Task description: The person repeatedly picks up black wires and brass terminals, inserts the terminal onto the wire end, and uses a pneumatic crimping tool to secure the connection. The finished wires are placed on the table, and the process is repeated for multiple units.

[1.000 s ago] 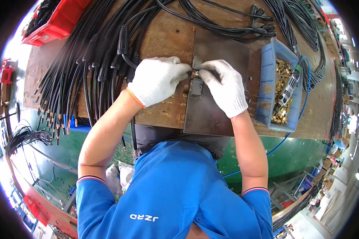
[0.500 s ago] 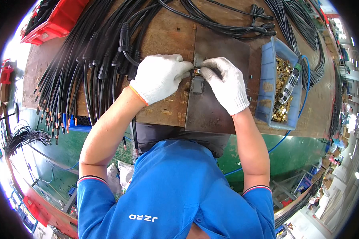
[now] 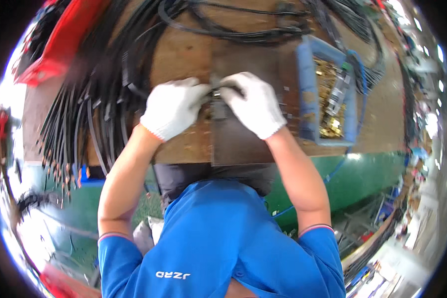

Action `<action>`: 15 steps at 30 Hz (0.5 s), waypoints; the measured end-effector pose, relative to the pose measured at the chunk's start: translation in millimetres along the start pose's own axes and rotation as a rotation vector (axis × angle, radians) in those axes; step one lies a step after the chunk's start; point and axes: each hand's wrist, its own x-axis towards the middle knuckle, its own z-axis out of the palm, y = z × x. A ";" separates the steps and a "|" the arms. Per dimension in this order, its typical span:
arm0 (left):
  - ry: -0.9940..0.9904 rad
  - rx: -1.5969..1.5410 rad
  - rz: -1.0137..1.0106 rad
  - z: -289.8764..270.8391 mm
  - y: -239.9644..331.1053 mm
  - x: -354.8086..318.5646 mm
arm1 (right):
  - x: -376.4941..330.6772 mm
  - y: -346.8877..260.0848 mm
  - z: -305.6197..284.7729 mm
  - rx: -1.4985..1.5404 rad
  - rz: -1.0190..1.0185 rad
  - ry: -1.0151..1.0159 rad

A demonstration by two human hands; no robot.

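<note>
Both my hands wear white knit gloves and meet over the dark metal plate (image 3: 243,144) on the bench. My left hand (image 3: 174,108) has its fingers drawn together in a pinch, with their tips at the plate's left edge; what they grip is hidden. Opposite it, my right hand (image 3: 256,107) pinches at a small shiny metal piece (image 3: 216,93) between the two sets of fingertips. Just below the fingertips, a small metal block (image 3: 218,110) sits on the plate. Motion blur hides the finer detail.
Many black cables (image 3: 77,119) with bare copper ends spread over the left of the wooden bench (image 3: 179,64). A blue bin (image 3: 308,107) of brass-coloured parts (image 3: 325,89) stands at right, a pen-shaped air tool (image 3: 338,92) with blue hose across it. A red bin (image 3: 52,59) is far left.
The whole view has shifted, so bench, bin and hands appear further left and blurred. My hands keep their pinching pose over the same spot on the plate.
</note>
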 end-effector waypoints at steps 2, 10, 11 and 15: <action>-0.020 0.007 -0.017 -3.0 1.2 -0.9 | -2.0 -3.4 -9.0 -0.011 -0.011 0.010; -0.025 0.024 -0.049 -1.4 4.3 1.4 | -39.3 78.6 -164.2 -0.753 0.485 0.439; 0.023 -0.006 -0.012 0.0 2.5 1.4 | -43.6 93.9 -178.3 -0.756 0.599 0.401; 0.049 -0.015 -0.024 2.3 -0.1 -1.8 | -46.8 141.5 -178.3 -0.415 0.641 0.364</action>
